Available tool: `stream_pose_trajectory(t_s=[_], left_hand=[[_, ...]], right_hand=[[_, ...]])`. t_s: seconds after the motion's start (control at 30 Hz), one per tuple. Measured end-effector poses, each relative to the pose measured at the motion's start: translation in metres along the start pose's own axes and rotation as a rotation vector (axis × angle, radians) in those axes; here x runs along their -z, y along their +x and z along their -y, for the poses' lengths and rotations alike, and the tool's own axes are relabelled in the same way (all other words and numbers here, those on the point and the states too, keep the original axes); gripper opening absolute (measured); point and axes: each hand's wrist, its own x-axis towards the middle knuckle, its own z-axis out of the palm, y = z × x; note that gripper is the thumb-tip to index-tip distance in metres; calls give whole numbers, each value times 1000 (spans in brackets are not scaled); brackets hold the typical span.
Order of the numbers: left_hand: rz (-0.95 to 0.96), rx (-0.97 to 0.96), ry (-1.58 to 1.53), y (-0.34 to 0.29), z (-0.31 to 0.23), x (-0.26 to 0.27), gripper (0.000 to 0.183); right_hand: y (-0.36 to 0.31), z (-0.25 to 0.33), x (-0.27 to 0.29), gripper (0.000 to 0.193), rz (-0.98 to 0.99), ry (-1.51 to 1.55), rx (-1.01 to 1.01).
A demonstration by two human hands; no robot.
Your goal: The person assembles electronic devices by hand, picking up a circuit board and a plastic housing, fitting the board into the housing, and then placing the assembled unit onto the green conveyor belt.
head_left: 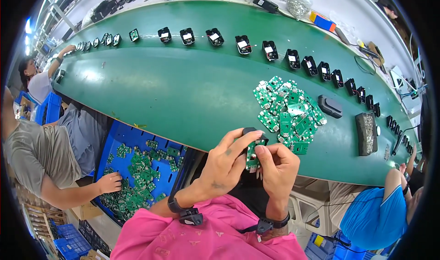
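My left hand [224, 161] grips a small black plastic housing [250, 132] from the left side. My right hand [275, 166] pinches a small green circuit board [252, 155] and holds it against that housing. Both hands hover just off the near edge of the green conveyor belt [183, 85]. A heap of several loose green circuit boards [288, 113] lies on the belt just beyond my hands. A closed black housing [330, 106] rests to the right of the heap.
A row of several open black housings [270, 50] runs along the belt's far side. A black tray of small parts [366, 134] sits at right. A blue bin of green boards [137, 173] stands at lower left, a neighbouring person's hand [109, 183] on it. Another person [380, 209] sits at right.
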Motion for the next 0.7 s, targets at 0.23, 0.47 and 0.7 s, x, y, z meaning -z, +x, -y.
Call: stream_pose_trajectory(t_s=[0.23,0.47,0.7], left_hand=[[55,212,-333,0,3,2,47],[-19,445,-441,0,-1,-9,38],[-131,205,-95,-1,-8,-19,35]], right_hand=[[7,-8,-11,25,-102,-254,256],[8,-24,-16,26,-70,-457,271],[-1,-14,-31,40,-95,-318,300]])
